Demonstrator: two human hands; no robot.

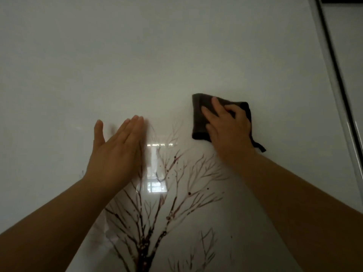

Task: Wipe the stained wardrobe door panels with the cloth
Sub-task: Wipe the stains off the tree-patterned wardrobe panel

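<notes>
Dark brown cloth point(198, 116); white, tree-patterned door panel point(176, 55)

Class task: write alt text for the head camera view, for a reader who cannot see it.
A right hand presses a dark folded cloth against a glossy white wardrobe door panel. The left hand lies open and flat on the panel beside it, above a printed bare tree.

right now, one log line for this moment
right hand presses cloth on door | left hand flat, empty

Bare forearms point(294, 193) — no sleeves
</notes>
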